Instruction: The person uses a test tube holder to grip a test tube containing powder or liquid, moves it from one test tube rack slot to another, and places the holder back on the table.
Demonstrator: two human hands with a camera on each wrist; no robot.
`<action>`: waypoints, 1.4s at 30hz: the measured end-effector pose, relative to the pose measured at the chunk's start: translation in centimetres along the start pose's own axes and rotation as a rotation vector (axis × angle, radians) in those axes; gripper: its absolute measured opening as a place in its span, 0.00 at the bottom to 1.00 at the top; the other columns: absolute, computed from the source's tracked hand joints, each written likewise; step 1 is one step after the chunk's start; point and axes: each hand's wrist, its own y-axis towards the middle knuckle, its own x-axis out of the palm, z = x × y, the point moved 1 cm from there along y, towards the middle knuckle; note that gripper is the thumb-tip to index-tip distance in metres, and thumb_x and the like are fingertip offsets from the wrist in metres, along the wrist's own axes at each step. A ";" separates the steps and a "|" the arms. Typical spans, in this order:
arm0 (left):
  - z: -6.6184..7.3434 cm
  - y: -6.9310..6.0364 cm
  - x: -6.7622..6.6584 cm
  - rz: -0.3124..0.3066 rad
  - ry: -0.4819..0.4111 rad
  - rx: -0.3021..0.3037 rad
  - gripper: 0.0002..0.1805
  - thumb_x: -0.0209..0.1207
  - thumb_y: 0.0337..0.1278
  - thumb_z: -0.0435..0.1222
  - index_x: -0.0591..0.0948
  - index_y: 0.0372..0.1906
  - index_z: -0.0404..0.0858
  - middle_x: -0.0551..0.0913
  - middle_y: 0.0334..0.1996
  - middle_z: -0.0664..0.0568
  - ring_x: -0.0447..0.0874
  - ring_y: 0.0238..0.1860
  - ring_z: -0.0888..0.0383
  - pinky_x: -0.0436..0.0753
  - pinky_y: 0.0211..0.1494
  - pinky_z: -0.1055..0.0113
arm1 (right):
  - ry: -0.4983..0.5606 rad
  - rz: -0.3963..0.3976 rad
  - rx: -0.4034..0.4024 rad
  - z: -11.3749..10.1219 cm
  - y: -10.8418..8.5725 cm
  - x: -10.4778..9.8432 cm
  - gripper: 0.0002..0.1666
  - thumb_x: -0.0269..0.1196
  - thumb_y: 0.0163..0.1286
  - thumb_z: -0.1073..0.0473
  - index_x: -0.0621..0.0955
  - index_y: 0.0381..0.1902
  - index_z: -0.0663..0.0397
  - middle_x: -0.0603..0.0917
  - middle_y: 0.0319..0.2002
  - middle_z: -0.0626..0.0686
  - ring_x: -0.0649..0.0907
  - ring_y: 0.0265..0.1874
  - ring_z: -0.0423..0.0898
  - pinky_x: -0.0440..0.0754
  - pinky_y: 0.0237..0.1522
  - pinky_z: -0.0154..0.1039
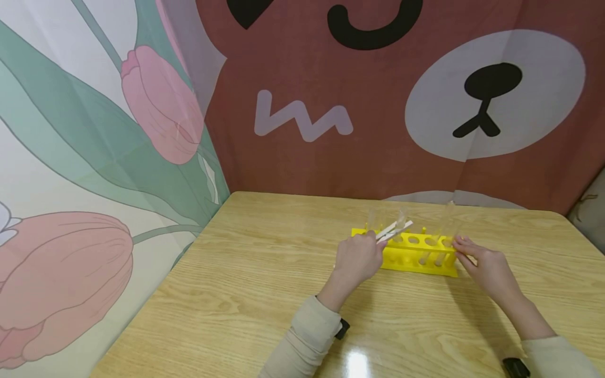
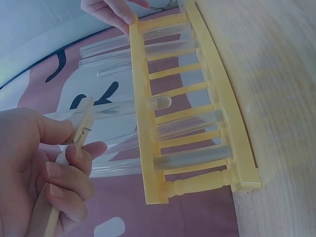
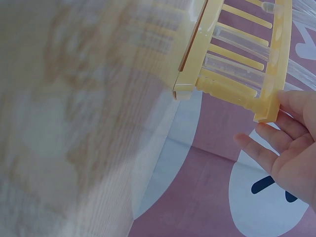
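Note:
My left hand (image 1: 359,256) grips a wooden test tube clamp (image 2: 81,121), its fingers curled round the handles. The clamp's jaws hold a clear test tube (image 2: 116,109), whose rounded bottom pokes through a hole in the top plate of the yellow test tube rack (image 1: 402,260). Several other clear tubes (image 2: 192,157) stand in the rack at both ends. At the rack's right end my right hand (image 1: 489,265) pinches the edge of the top plate between thumb (image 3: 294,101) and fingers. The palm side of the left hand is hidden in the head view.
The rack stands on a wood-grain table (image 1: 246,294). Behind it hangs a cloth backdrop (image 1: 302,168) with a brown bear print; tulips are printed on the left side (image 1: 160,105). Dark wrist straps (image 1: 516,367) show near both sleeves.

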 end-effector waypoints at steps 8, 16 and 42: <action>0.1 -0.1 -0.1 -0.003 -0.002 0.007 0.20 0.45 0.62 0.52 0.72 0.22 0.42 0.65 0.10 0.56 0.63 0.10 0.61 0.61 0.10 0.70 | -0.016 -0.021 0.004 2.0 0.0 1.0 0.19 0.65 0.52 0.70 0.78 0.44 0.68 0.76 0.48 0.63 0.74 0.50 0.53 0.73 0.38 0.50; 0.2 -0.1 0.0 -0.001 0.021 0.007 0.20 0.45 0.62 0.52 0.72 0.23 0.42 0.64 0.10 0.56 0.62 0.09 0.61 0.61 0.10 0.70 | -0.007 -0.013 -0.001 2.2 0.0 1.2 0.19 0.65 0.51 0.71 0.79 0.44 0.68 0.76 0.47 0.63 0.75 0.49 0.55 0.73 0.37 0.50; 0.2 -0.1 0.2 -0.021 0.003 -0.033 0.20 0.44 0.62 0.53 0.71 0.39 0.40 0.66 0.09 0.56 0.62 0.07 0.62 0.61 0.09 0.70 | 0.001 -0.009 -0.026 -0.9 0.3 -0.8 0.18 0.65 0.49 0.74 0.78 0.40 0.73 0.77 0.44 0.67 0.76 0.42 0.64 0.72 0.34 0.50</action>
